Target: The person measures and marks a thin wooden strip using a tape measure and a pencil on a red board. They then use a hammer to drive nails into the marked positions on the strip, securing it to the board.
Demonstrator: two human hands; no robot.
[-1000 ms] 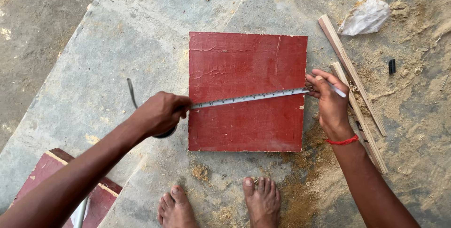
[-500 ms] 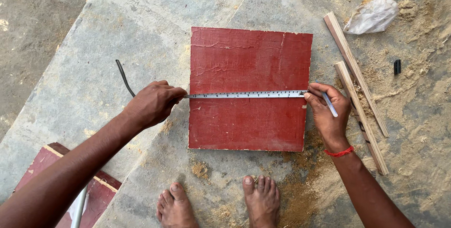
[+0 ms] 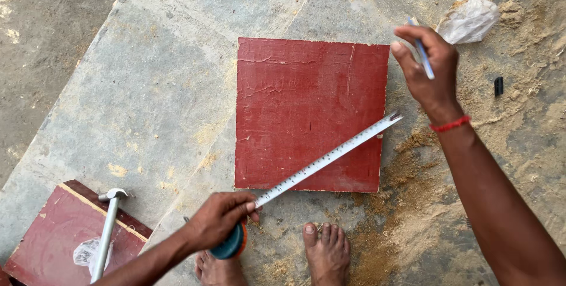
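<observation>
Left hand (image 3: 219, 218) clutches tape measure (image 3: 231, 243), blade slanting across red board (image 3: 309, 112); right hand (image 3: 429, 69) above pinches pen (image 3: 423, 56); no mark visible.

A red square board (image 3: 309, 112) lies on the grey concrete floor (image 3: 147, 86) at the frame's centre. The left hand (image 3: 218, 220) at the bottom grips a tape measure (image 3: 231, 243); its blade (image 3: 330, 157) slants up across the board's lower right. The right hand (image 3: 430, 71), upper right, holds a pen (image 3: 422, 56). A hammer (image 3: 107, 233) lies lower left.
</observation>
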